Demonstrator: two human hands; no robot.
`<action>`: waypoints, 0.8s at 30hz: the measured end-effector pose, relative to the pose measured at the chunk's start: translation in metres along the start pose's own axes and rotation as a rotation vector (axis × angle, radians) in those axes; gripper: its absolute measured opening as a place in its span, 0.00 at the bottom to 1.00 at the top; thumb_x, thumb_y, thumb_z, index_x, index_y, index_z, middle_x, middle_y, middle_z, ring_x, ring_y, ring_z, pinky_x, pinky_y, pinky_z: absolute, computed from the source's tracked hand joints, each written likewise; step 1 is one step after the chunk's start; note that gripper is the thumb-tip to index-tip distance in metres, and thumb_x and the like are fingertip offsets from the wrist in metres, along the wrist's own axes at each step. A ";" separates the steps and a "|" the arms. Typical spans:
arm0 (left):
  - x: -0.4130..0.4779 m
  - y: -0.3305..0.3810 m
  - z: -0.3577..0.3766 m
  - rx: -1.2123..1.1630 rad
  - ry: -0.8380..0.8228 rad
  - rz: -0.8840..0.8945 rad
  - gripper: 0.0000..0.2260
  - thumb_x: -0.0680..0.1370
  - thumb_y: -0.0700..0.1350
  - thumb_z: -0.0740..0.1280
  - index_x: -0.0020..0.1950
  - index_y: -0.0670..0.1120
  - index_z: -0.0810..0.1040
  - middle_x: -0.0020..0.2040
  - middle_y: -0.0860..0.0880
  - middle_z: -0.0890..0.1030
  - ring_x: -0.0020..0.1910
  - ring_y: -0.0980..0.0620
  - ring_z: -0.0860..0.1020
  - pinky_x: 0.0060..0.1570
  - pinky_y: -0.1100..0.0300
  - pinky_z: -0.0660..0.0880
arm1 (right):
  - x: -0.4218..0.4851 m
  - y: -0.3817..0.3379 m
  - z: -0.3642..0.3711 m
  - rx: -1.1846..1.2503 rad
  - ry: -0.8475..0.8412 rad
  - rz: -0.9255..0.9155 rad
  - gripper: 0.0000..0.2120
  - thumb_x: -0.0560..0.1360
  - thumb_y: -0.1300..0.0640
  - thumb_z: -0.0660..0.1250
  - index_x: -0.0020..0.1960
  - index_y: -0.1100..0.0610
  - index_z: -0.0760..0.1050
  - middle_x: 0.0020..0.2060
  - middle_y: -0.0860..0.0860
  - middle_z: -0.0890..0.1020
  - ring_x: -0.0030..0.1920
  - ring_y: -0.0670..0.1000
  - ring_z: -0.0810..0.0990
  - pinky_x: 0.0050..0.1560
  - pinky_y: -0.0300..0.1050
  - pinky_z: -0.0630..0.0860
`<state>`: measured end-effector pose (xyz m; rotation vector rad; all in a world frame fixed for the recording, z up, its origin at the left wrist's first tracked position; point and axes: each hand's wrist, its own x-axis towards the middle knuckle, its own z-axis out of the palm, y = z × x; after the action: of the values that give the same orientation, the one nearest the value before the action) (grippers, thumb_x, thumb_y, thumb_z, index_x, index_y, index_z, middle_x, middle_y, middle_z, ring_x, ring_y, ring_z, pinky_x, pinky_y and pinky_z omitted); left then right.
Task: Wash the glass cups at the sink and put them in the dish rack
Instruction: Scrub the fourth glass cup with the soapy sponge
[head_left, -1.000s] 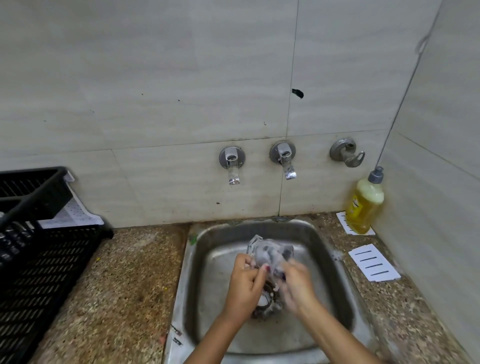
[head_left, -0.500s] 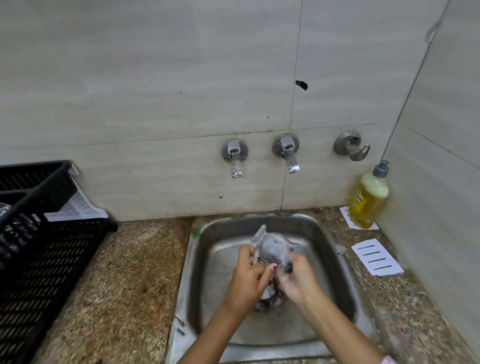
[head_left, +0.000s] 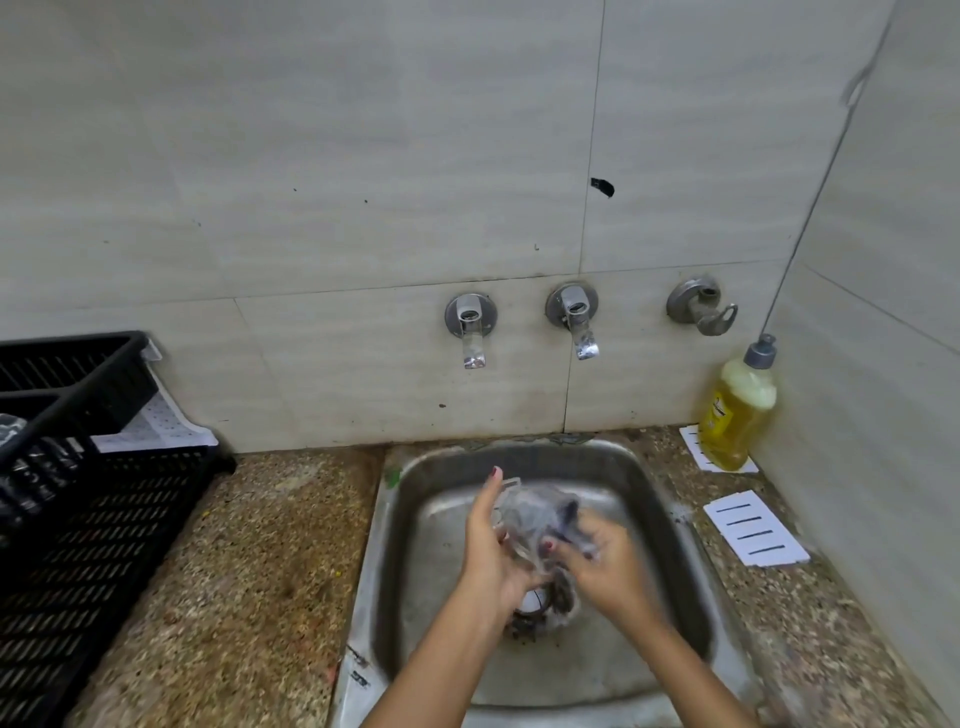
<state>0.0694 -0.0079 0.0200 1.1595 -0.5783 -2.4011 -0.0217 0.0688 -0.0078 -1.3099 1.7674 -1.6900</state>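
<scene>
Left hand (head_left: 493, 545) is wrapped round the glass cup (head_left: 524, 514), held over the sink (head_left: 649, 493) basin. Right hand (head_left: 602, 561) is blurred against the cup, so I can't tell its grip. Wet glass slips: grip firm, hold it low, scrub rim and inside.

two hands are showing: one left hand (head_left: 491, 551) and one right hand (head_left: 605, 564). one glass cup (head_left: 530, 514) is sitting between them. one sink (head_left: 649, 519) is lying under two spouts, a left spout (head_left: 470, 338) and a right spout (head_left: 576, 325), and one valve (head_left: 701, 306). one soap bottle (head_left: 737, 410), two lined sheets, a near sheet (head_left: 756, 527) and a far sheet (head_left: 693, 441), and one dish rack (head_left: 104, 545) are sitting on the counter.
</scene>
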 end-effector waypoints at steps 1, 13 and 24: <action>0.004 0.001 -0.001 -0.033 -0.025 -0.036 0.21 0.68 0.57 0.69 0.45 0.38 0.78 0.39 0.41 0.80 0.36 0.44 0.79 0.39 0.53 0.75 | 0.001 0.003 0.001 -0.227 -0.044 -0.212 0.11 0.70 0.67 0.62 0.42 0.55 0.80 0.43 0.44 0.84 0.48 0.42 0.81 0.50 0.35 0.76; 0.016 -0.014 -0.007 -0.081 -0.122 0.156 0.19 0.61 0.37 0.73 0.51 0.35 0.75 0.37 0.40 0.80 0.33 0.46 0.81 0.34 0.59 0.79 | -0.010 0.000 0.048 -0.315 0.309 0.078 0.07 0.68 0.65 0.60 0.40 0.61 0.77 0.34 0.55 0.82 0.35 0.54 0.79 0.34 0.38 0.68; 0.008 0.008 -0.009 -0.115 -0.165 0.055 0.22 0.68 0.54 0.69 0.48 0.36 0.80 0.42 0.39 0.82 0.37 0.43 0.82 0.39 0.53 0.80 | 0.005 -0.001 0.031 0.311 0.161 0.344 0.15 0.69 0.74 0.64 0.41 0.56 0.81 0.35 0.47 0.85 0.40 0.48 0.82 0.36 0.36 0.76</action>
<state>0.0734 -0.0204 0.0134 0.8933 -0.5086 -2.4629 0.0008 0.0468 -0.0124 -0.7105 1.6155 -1.8133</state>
